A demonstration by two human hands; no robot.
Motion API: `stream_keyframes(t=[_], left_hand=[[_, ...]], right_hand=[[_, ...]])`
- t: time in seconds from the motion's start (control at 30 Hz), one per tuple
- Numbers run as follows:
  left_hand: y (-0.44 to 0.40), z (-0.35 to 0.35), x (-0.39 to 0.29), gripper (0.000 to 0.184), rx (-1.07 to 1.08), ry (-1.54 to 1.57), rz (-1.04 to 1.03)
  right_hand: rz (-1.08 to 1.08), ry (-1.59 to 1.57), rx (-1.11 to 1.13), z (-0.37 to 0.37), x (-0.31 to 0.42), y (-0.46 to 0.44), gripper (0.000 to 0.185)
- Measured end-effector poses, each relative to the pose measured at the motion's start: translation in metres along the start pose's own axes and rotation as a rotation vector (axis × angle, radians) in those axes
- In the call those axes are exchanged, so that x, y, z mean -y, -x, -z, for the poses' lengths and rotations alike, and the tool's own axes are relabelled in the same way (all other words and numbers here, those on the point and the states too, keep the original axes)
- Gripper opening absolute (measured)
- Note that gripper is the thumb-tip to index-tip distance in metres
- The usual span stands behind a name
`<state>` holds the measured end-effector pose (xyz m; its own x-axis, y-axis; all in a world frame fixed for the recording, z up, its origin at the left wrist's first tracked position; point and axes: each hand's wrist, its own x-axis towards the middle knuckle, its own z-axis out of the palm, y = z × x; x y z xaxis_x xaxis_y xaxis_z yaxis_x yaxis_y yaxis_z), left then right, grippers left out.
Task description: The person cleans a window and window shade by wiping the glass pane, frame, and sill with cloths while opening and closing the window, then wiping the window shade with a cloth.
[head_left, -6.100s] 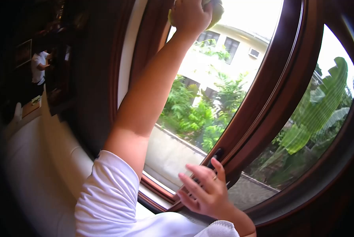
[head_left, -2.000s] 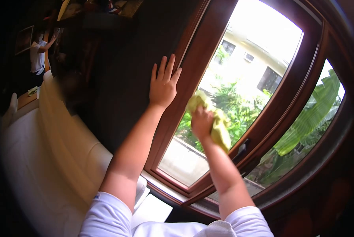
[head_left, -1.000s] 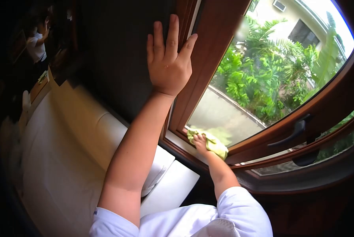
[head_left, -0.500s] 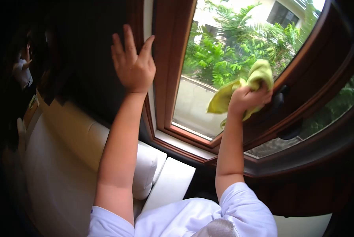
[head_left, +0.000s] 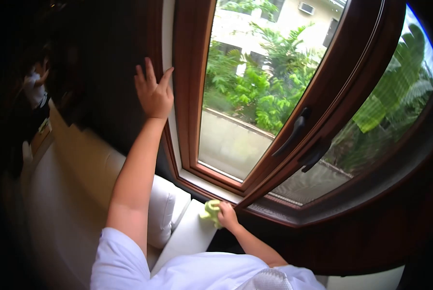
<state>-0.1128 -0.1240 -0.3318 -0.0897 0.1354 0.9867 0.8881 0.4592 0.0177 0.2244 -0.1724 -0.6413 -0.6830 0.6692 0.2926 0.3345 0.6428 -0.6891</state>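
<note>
My left hand (head_left: pixel 155 94) rests with fingers spread on the dark wall beside the wooden window frame (head_left: pixel 186 92). Low in front of me, my right hand (head_left: pixel 228 215) is closed around a crumpled yellow-green cloth (head_left: pixel 212 213). The cloth is above the white sofa arm (head_left: pixel 190 227), just below the window's lower corner; whether it touches the sofa I cannot tell. Above the right hand is the glass pane (head_left: pixel 255 92), with greenery behind it. A dark window handle (head_left: pixel 293 131) sits on the sash to the right of the glass.
A second window panel (head_left: pixel 366 125) with its own dark handle (head_left: pixel 315 155) stands at the right. The white sofa's back cushion (head_left: pixel 161 208) lies under my left arm. Farther off at the left, another person (head_left: pixel 35 85) in a white top stands near a framed panel (head_left: pixel 40 135).
My right hand has come down from the glass with the cloth, to below the window. The left hand stays on the wall, while the view has shifted.
</note>
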Motion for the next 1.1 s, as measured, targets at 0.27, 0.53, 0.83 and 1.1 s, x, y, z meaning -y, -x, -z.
stream_keyframes(t=[0.27, 0.53, 0.83, 1.1], left_hand=[[0.038, 0.056, -0.166, 0.025, 0.436, 1.214, 0.346], [0.046, 0.072, -0.257, 0.053, 1.125, 1.800, 0.491], [0.037, 0.068, -0.253, 0.052, 1.150, 1.664, 0.483], [0.028, 0.066, -0.246, 0.061, 1.283, 1.754, 0.483]], right_hand=[[-0.177, -0.281, 0.020, 0.130, -0.023, 0.038, 0.032], [-0.001, -0.366, -0.098, 0.238, -0.001, 0.019, 0.025], [0.266, -0.332, 0.082, 0.308, 0.042, -0.011, 0.029], [0.266, -0.314, 0.019, 0.311, 0.068, -0.013, 0.029]])
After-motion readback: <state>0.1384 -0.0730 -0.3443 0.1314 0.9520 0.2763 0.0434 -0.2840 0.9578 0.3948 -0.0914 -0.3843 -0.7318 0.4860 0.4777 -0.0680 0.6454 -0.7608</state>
